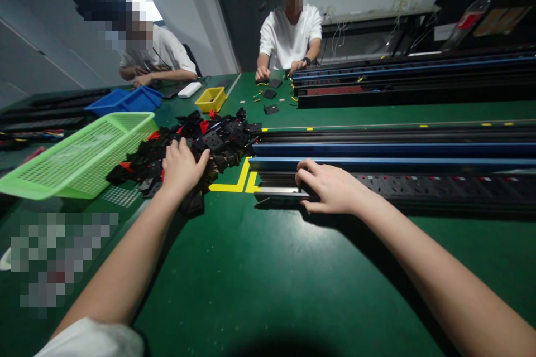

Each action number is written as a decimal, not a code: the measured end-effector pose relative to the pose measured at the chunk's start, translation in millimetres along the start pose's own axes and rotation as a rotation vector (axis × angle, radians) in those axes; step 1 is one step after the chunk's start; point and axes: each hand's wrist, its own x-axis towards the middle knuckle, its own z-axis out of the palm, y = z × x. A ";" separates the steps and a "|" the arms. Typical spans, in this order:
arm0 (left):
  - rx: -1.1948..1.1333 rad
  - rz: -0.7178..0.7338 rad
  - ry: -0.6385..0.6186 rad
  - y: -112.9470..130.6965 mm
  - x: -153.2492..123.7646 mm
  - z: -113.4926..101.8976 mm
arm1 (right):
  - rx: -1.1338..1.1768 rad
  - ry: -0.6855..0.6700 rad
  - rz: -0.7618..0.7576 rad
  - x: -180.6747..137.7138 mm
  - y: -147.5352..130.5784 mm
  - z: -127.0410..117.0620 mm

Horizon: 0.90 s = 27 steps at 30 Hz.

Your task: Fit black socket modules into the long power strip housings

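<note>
My left hand (184, 164) rests over a heap of black plastic pieces (221, 136), its thumb and fingers apart. A few red pieces (204, 126) lie among the black ones. My right hand (335, 187) is curled over the near end of a long metal rail (280, 192). Between its thumb and fingers is a dark block, which looks like a black plastic piece (309, 191), partly hidden by the hand. To the right of this hand, a row of slotted black modules (422, 187) with small red marks sits in the rail.
Blue-edged rails (377, 164) lie behind. A green basket (121, 122) stands left of the heap, with blue bins (125, 101) and a yellow bin (211, 99) beyond. Yellow tape (228, 187) marks the green table (251, 268). Two people sit across; more rails (397, 97) lie at back right.
</note>
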 end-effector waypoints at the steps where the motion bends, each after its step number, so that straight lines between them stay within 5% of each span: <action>1: 0.001 -0.015 -0.046 -0.8 -0.5 4.0 | -0.001 -0.011 0.004 0.1 -0.2 -0.2; 27: 0.141 0.157 -0.164 19.6 -14.9 6.7 | 0.043 -0.037 0.023 1.1 0.3 -1.7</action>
